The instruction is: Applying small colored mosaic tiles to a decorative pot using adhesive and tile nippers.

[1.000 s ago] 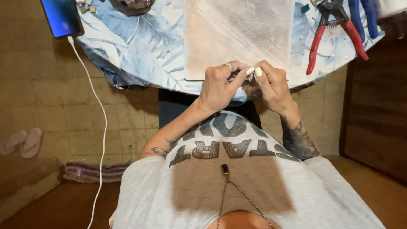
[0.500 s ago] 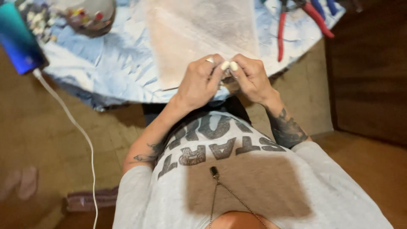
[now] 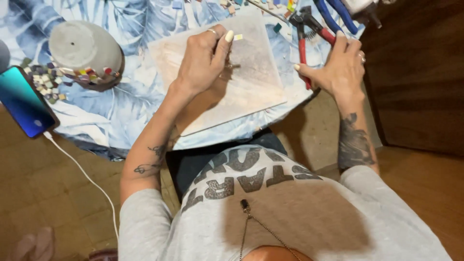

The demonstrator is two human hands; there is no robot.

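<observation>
Two bare hands work over the bench (image 3: 96, 121), covered in a blue leaf-print cloth. The left hand (image 3: 203, 60) rests curled on a pale, flat, stiff-looking square board (image 3: 251, 82); whether its grip holds anything, I cannot tell. A tiny pale-yellow square tile (image 3: 238, 37) lies just beyond its thumb, light, hard and probably brittle, best pinched by its edges. The right hand (image 3: 338, 67), fingers loosely open, touches the red-handled steel nippers (image 3: 303, 48).

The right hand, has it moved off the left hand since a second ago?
Yes. The right hand left the left hand and went right, off the board, onto the red-handled nippers.
</observation>
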